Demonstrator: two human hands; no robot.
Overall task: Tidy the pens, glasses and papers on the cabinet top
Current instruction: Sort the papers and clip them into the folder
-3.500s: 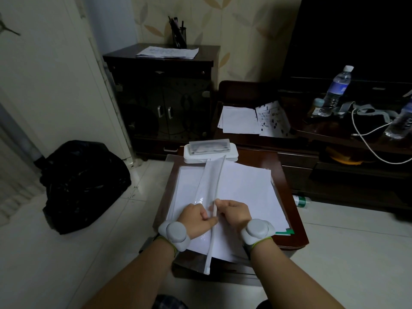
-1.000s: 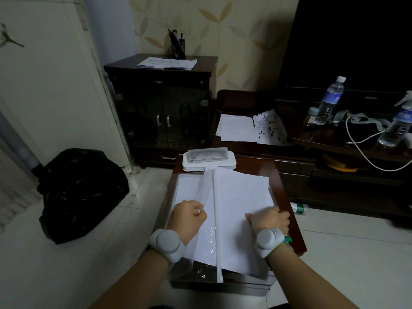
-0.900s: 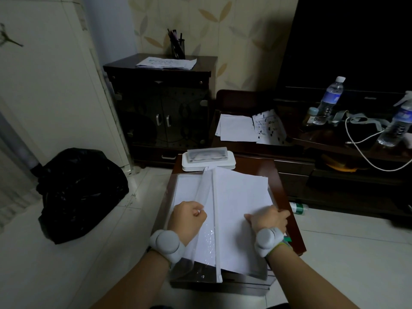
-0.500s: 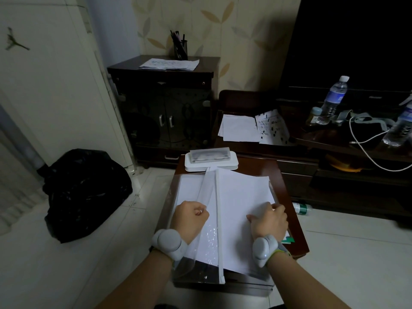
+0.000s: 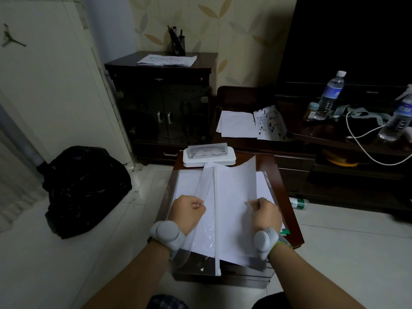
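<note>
While my L hand (image 5: 188, 212) pinches the sleeve flap (image 5: 206, 186), R hand (image 5: 265, 214) grips a sheet (image 5: 234, 197); next: slide it in.

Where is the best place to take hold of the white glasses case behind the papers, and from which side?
Probably from above, across its two long sides: the white glasses case lies flat, long and narrow, crosswise on the small brown table. Its near edge touches the papers, so avoid that side.

Glossy wood table (image 5: 287, 197) — matt papers (image 5: 234, 197)
</note>
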